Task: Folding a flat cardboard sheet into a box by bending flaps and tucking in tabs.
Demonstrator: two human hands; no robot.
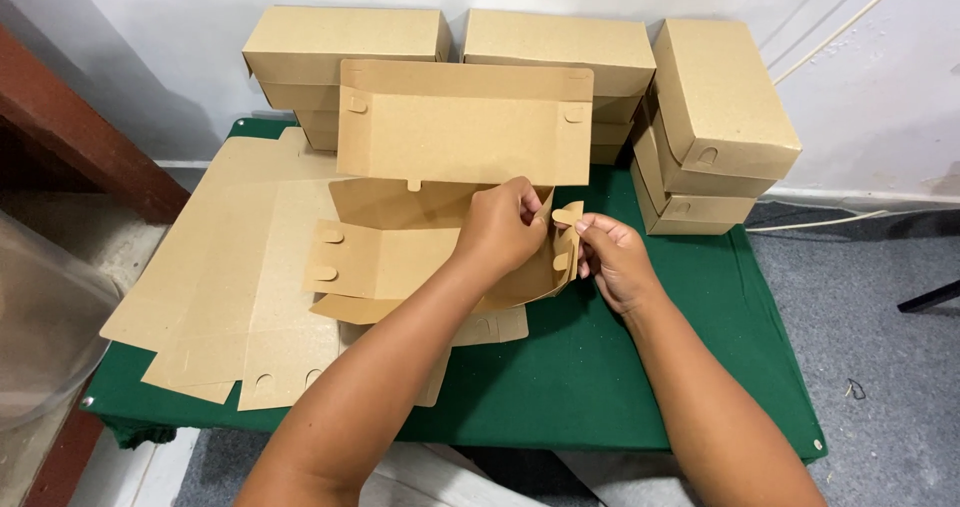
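Observation:
A brown die-cut cardboard box blank [440, 157], partly folded, stands over the green cloth table [600, 367]. Its lid panel is raised toward the wall. My left hand [500, 229] crosses in front of me and pinches the blank's right side wall. My right hand [612, 257] grips a small rounded tab flap [566, 229] at the blank's right end, thumb and forefinger on it. Both hands meet at that right corner of the blank.
Flat unfolded blanks [230, 287] lie stacked on the table's left half. Finished closed cardboard boxes are stacked along the wall: back left [340, 47], back middle [610, 57], back right [715, 117]. Grey floor lies to the right, a dark red wooden beam [80, 132] to the left.

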